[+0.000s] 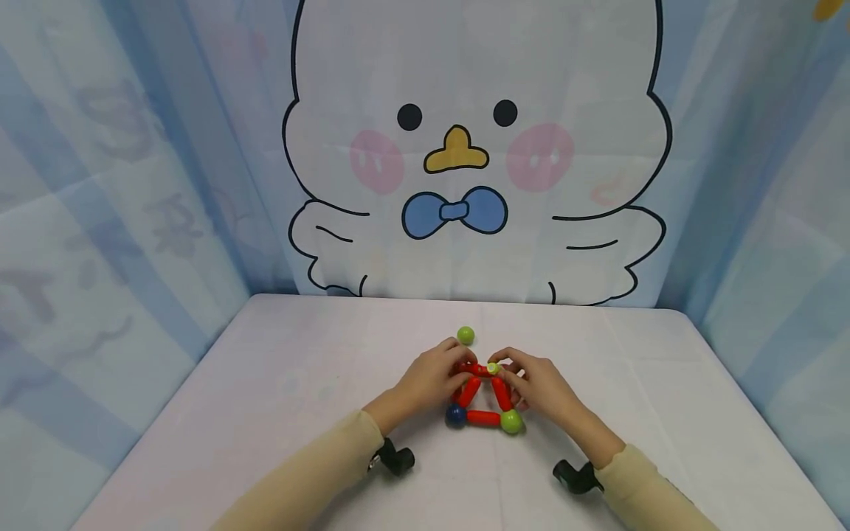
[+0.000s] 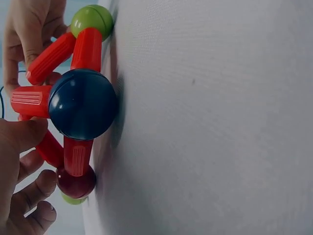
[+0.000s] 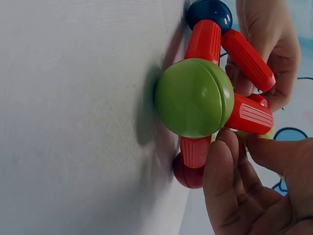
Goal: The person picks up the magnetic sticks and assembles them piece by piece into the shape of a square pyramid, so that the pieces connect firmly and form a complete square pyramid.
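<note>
Red rods and balls form a small magnetic-stick frame between the hands. A blue ball (image 2: 83, 104) and a green ball (image 3: 194, 98) sit at its near corners, joined by a red rod (image 1: 483, 419). A dark red ball (image 2: 77, 181) lies at a far corner. Other rods lean upward from the balls. My left hand (image 1: 438, 372) pinches a red rod (image 1: 473, 369) near the top. With thumb and fingers my right hand (image 1: 534, 383) holds a small yellow-green piece (image 1: 493, 368) at that rod's right end; its shape is partly hidden.
A loose green ball (image 1: 465, 335) lies on the table just behind the frame. The table (image 1: 319, 354) has a pale cloth, with a printed curtain (image 1: 465, 258) at its back edge and curtains on both sides.
</note>
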Demonstrator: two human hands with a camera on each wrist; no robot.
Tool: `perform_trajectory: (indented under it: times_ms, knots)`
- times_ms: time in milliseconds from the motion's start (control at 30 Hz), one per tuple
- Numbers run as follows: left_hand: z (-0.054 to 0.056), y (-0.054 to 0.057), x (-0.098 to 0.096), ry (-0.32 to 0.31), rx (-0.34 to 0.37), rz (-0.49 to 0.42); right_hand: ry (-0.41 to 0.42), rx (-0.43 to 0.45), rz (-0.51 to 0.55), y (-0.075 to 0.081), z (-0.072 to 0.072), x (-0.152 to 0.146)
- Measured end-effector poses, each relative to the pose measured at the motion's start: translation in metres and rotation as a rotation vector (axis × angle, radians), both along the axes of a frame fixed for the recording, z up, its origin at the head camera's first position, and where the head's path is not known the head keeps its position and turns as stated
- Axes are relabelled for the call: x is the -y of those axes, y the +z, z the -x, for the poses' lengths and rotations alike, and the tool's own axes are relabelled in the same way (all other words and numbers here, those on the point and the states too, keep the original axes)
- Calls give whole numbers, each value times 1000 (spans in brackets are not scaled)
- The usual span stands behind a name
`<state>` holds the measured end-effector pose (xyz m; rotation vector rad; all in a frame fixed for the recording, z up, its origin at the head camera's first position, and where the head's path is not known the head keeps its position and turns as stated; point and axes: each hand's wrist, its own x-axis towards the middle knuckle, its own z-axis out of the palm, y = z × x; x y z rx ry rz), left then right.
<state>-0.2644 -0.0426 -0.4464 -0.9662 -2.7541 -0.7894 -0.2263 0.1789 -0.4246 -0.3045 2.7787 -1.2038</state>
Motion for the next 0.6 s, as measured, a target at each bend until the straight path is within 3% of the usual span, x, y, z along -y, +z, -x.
perform_trajectory:
  times_ms: [200,333,467,600]
  knots:
    - [3,6,3,-51,104,16,14,-13,-23,0,-2,-1]
    - [12,16,2,-70,157,23,18,19,0,1,-5,-4]
    - [30,24,-8,0,134,57,13,59,30,2,-9,-4]
    - [50,21,-21,60,138,141,-22,75,33,3,-14,-5]
